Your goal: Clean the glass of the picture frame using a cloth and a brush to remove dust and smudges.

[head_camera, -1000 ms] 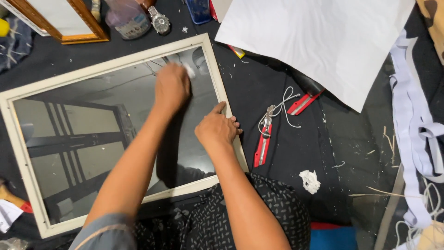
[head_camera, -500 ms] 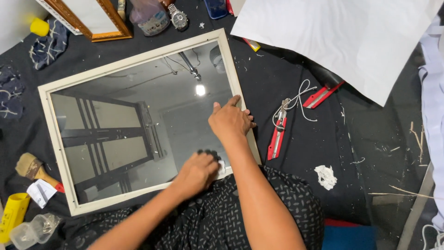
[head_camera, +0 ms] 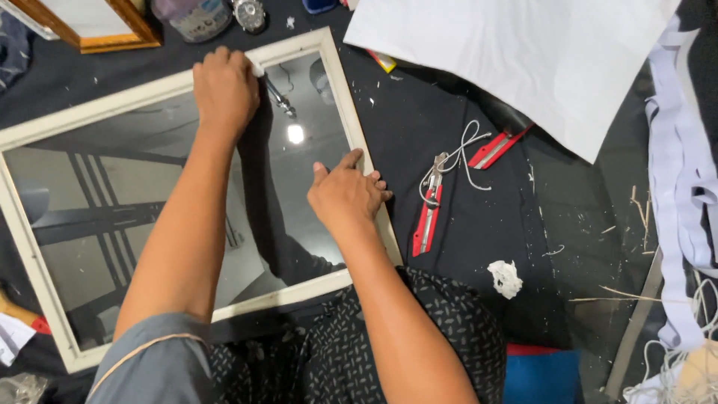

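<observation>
Under left hand (head_camera: 224, 90), white wad (head_camera: 257, 69) mostly hidden on glass (head_camera: 149, 194).

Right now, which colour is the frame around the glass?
Off-white, slightly worn frame, seen in the head view.

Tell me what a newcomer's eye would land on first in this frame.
First comes the big white-framed glass pane lying flat on the dark work surface, mirroring ceiling beams and a lamp. The left hand presses a small white wad near the frame's top edge, while the right hand rests on its right rail. To the right lie a red cutter with white string and, above it, a large white sheet.
</observation>
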